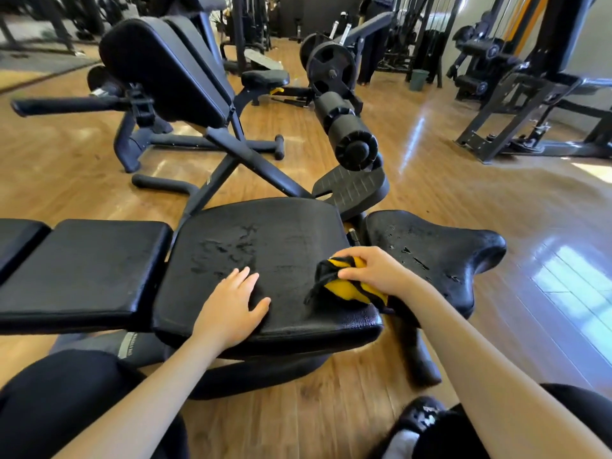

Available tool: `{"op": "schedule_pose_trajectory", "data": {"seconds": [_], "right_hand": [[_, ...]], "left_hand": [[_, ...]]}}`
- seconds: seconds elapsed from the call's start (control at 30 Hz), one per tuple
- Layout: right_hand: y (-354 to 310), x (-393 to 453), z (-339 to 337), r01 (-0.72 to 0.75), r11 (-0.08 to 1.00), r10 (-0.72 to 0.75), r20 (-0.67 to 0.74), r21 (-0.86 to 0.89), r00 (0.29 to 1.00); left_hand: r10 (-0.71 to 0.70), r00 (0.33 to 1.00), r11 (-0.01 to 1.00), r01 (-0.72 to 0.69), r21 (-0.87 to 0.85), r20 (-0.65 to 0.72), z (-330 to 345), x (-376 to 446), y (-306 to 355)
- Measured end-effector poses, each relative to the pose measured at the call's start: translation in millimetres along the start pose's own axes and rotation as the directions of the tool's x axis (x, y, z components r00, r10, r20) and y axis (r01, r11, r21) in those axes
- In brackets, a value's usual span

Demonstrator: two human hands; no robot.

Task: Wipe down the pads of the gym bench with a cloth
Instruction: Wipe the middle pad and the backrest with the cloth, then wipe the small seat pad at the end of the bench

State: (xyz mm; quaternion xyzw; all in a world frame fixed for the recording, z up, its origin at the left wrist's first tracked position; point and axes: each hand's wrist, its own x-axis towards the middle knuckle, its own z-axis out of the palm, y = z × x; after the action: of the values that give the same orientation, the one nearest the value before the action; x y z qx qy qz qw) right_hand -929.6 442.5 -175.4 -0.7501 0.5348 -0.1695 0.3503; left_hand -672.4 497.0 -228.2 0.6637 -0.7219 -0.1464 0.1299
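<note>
A bunched yellow-and-black cloth (351,286) lies on the right edge of the worn, damp-streaked black seat pad (265,253).

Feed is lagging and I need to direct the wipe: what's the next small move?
Probably sweep the cloth leftward: the right hand holds it at the seat pad's right edge, wet streaks lie toward the middle, and the left hand braces flat.

We have only 1 view, a wide-angle camera on the head, looking forward and down from close above the bench pad (265,260). Straight lines bow toward the edges, and the wooden floor (463,210) recedes ahead of us.
</note>
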Motion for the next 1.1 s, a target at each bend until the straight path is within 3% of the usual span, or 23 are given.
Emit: {"op": "schedule_pose_trajectory", "data": {"seconds": [0.07, 0.23, 0.33, 0.53, 0.77, 0.83, 0.9, 1.0, 1.1], "right_hand": [[-4, 15, 8, 0.022, 0.993, -0.019, 0.029, -0.114, 0.999], [2, 17, 59, -0.012, 0.950, -0.048, -0.183, -0.312, 0.982], [-2, 11, 75, -0.003, 0.860, -0.052, -0.095, -0.510, 0.994], [16, -16, 57, 0.215, 0.859, -0.202, 0.079, -0.465, 0.976], [34, -38, 50, 0.321, 0.879, -0.302, 0.107, -0.353, 0.947], [34, -41, 52, 0.253, 0.934, -0.261, 0.001, -0.251, 0.965], [27, -42, 59, 0.086, 0.982, -0.114, -0.162, -0.170, 0.980], [8, -39, 75, -0.135, 0.956, 0.058, -0.284, -0.259, 0.957], [6, -36, 82, -0.109, 0.938, 0.000, -0.312, -0.331, 0.950]], "left_hand": [[0.000, 1.000, 1.000, 0.000, 0.003, -0.004, 0, 0, 0], [-0.022, 1.000, 1.000, 0.022, -0.011, 0.005, 3, 1, -2], [-0.024, 1.000, 1.000, 0.024, -0.006, -0.010, 3, 3, -1], [-0.006, 1.000, 1.000, 0.006, 0.001, 0.011, 2, 1, -2], [-0.046, 0.998, 0.998, 0.044, 0.044, 0.045, 6, 3, 5], [-0.068, 0.997, 0.997, 0.069, -0.018, 0.045, 7, 1, 15], [-0.059, 0.998, 0.996, 0.061, -0.063, 0.030, 10, -1, 27], [-0.032, 0.999, 0.997, 0.031, -0.077, -0.006, 16, 6, 43], [-0.025, 0.999, 0.993, 0.023, -0.118, -0.021, 19, 23, 56]]}}
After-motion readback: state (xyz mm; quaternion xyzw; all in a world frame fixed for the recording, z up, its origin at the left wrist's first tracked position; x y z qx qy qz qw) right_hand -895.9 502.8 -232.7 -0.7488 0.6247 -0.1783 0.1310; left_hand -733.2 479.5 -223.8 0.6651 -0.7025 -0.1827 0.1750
